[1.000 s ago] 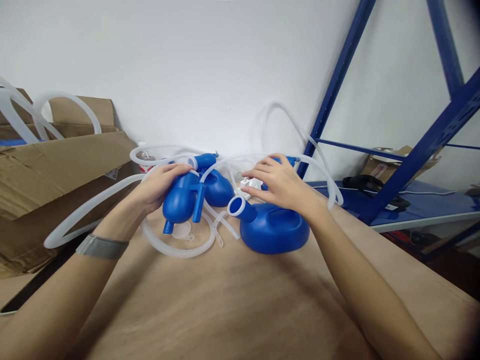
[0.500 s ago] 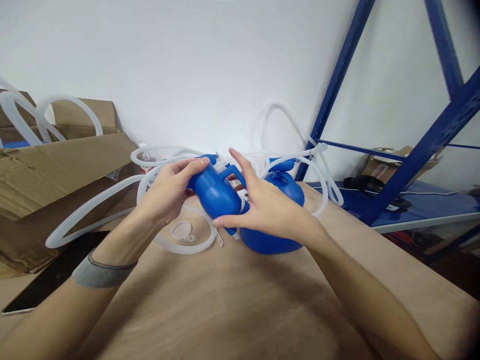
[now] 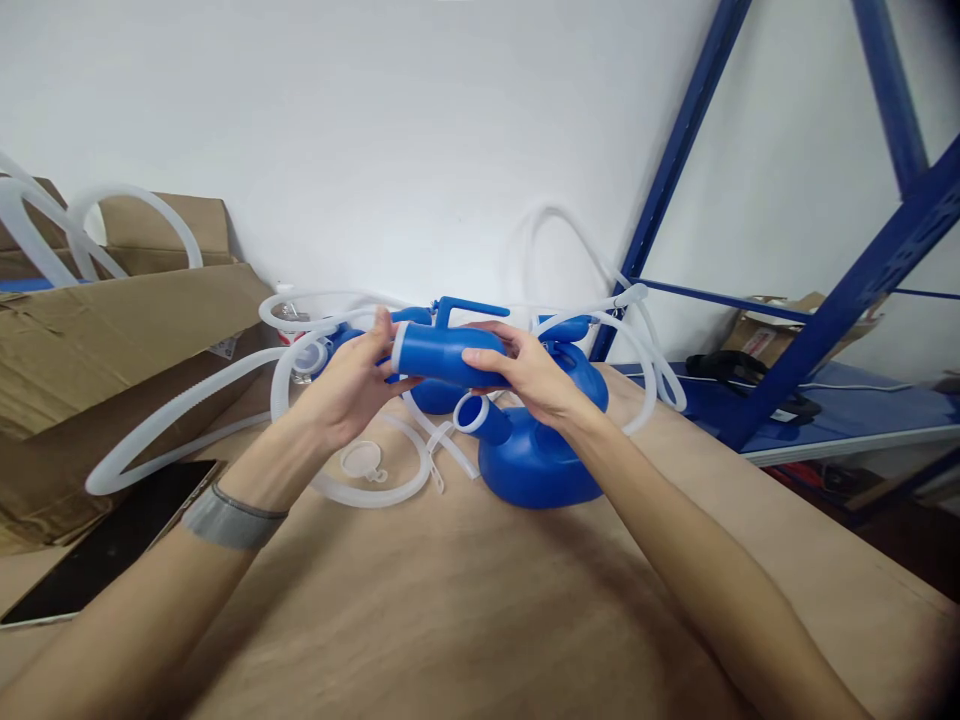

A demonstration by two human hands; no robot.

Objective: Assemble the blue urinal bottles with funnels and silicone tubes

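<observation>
Raised over the table, a blue plastic bottle (image 3: 442,350) lies level between my hands, its white-rimmed end to the left and its long loop handle on top. My left hand (image 3: 356,385) is closed about the rimmed end, with some fingertips underneath. Round the other end is my right hand (image 3: 529,370), thumb across the front; it hides that end. Just below stands a big blue jug (image 3: 540,465) with a white-rimmed open neck. On the table are a clear round cap (image 3: 362,460) with a small tab, and a translucent hose (image 3: 382,495).
More hoses (image 3: 281,385) loop behind, among other blue vessels. At left are an open cardboard box (image 3: 135,350) and a flat black device (image 3: 112,545). On the right, a blue metal rack (image 3: 795,330) borders the brown table (image 3: 465,620). A white wall rises behind.
The bottle has turned from tilted to level, its white-rimmed end now facing left and its handle upward. My right hand has gone from spread fingers to a grip on its right end.
</observation>
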